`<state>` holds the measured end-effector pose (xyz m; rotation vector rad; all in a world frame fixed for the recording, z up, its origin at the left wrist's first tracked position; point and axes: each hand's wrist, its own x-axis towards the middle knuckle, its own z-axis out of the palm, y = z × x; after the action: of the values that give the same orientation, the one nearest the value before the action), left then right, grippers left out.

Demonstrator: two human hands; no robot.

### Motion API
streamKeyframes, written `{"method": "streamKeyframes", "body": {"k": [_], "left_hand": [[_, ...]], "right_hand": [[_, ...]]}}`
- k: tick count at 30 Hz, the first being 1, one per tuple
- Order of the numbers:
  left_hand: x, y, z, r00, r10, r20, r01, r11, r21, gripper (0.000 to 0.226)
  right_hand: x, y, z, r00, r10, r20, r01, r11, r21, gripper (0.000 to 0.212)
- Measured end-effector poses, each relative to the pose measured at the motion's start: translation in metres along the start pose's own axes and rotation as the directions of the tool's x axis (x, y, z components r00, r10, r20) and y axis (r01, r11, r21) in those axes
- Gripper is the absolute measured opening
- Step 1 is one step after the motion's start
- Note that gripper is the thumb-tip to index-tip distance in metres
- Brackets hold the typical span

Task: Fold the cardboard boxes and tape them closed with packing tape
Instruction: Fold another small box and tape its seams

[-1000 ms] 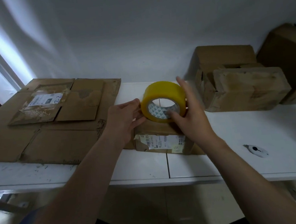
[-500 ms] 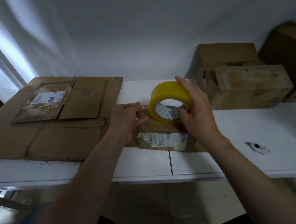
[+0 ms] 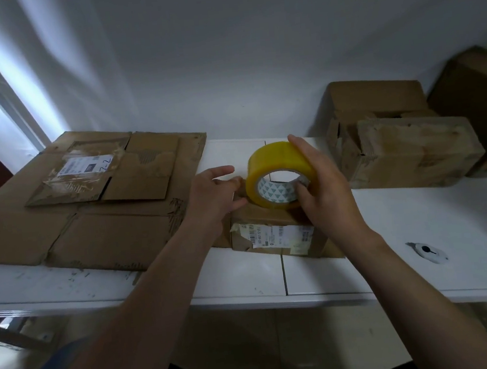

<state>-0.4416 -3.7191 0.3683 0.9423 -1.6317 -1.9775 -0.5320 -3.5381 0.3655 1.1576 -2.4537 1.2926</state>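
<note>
A small closed cardboard box (image 3: 274, 232) with a white label on its near side sits at the table's front middle. On its top stands a yellow roll of packing tape (image 3: 273, 167), tilted on edge. My right hand (image 3: 323, 188) grips the roll, thumb inside the core and fingers over the top. My left hand (image 3: 213, 196) rests against the box's left top edge beside the roll, fingers partly spread; whether it pinches the tape's end I cannot tell.
Flattened cardboard sheets (image 3: 87, 200) cover the table's left side. Folded boxes (image 3: 407, 149) stand at the back right against the wall. A small white cutter (image 3: 428, 252) lies on the white table (image 3: 449, 213) at the right front.
The roll and my right hand have shifted right and slightly up over the box. My left hand has stayed at the box's left edge, and its fingers have spread.
</note>
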Motion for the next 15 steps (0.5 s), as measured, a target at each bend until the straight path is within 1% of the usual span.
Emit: {"method": "streamKeyframes", "body": {"k": [4, 6, 8, 10, 11, 12, 14, 15], "left_hand": [[-0.002, -0.006, -0.001, 1.0, 0.008, 0.024, -0.008, 1.0, 0.005, 0.023], [-0.001, -0.008, -0.003, 1.0, 0.008, 0.005, -0.008, 0.999, -0.039, 0.02], [0.001, -0.009, -0.004, 1.0, -0.01, 0.011, 0.011, 0.994, -0.109, 0.021], [0.003, -0.009, -0.004, 1.0, -0.009, 0.015, 0.011, 0.995, -0.103, 0.021], [0.004, -0.009, -0.005, 1.0, -0.009, 0.017, 0.01, 0.994, -0.104, 0.02], [0.005, -0.01, -0.004, 1.0, -0.013, 0.011, 0.014, 0.994, -0.111, 0.019], [0.004, -0.012, -0.003, 1.0, -0.012, -0.025, 0.009, 0.993, -0.122, 0.015], [0.004, -0.014, -0.002, 0.999, 0.01, -0.051, -0.016, 0.995, -0.103, 0.014]], "right_hand": [[0.008, -0.003, -0.009, 0.999, -0.047, 0.018, 0.049, 0.993, -0.105, 0.076], [0.009, -0.005, -0.014, 0.998, -0.062, 0.021, 0.064, 0.985, -0.158, 0.08], [0.011, -0.003, -0.02, 0.998, -0.057, 0.015, 0.058, 0.976, -0.208, 0.081], [0.011, 0.001, -0.024, 0.999, -0.052, -0.004, 0.049, 0.973, -0.225, 0.081], [0.011, 0.003, -0.023, 0.999, -0.04, -0.031, 0.034, 0.982, -0.187, 0.08], [0.008, 0.005, -0.019, 0.998, -0.008, -0.069, 0.001, 0.995, -0.103, 0.08], [-0.001, 0.007, -0.006, 0.986, 0.109, -0.127, -0.095, 0.99, 0.106, 0.08], [-0.006, 0.007, 0.0, 0.979, 0.153, -0.136, -0.13, 0.978, 0.164, 0.079]]}}
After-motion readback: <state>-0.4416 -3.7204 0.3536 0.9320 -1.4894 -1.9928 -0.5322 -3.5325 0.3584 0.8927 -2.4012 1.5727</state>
